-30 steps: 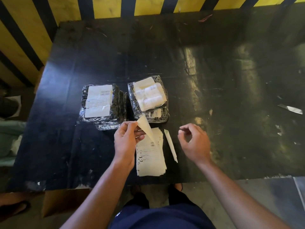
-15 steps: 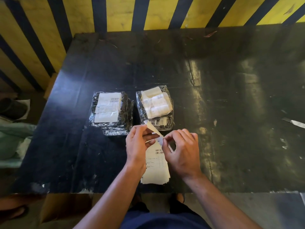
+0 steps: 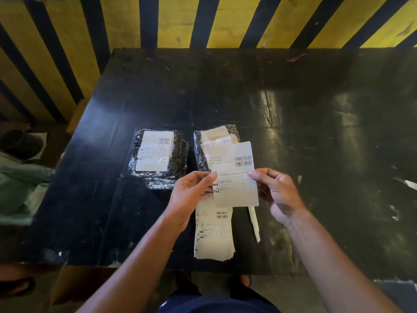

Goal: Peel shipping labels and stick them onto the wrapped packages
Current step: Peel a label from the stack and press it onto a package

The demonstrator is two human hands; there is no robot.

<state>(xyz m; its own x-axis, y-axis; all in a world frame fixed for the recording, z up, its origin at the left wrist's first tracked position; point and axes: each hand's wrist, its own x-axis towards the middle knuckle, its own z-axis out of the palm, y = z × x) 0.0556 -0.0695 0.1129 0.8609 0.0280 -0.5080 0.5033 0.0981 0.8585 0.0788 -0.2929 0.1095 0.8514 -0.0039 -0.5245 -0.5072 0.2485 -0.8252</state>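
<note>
Both hands, left hand [image 3: 191, 190] and right hand [image 3: 274, 192], pinch a peeled label [image 3: 234, 175] above the unlabelled package [image 3: 203, 150]; held slack, it could crease or land crooked.

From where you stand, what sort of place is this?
Probably a packing or dispatch bench in a warehouse. Two plastic-wrapped packages lie on a scuffed black table, a stack of barcode shipping labels sits near its front edge, and yellow-and-black hazard striping covers the wall behind.

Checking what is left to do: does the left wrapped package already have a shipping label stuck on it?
Yes, the left package carries a white barcoded label flat on its top.
</note>
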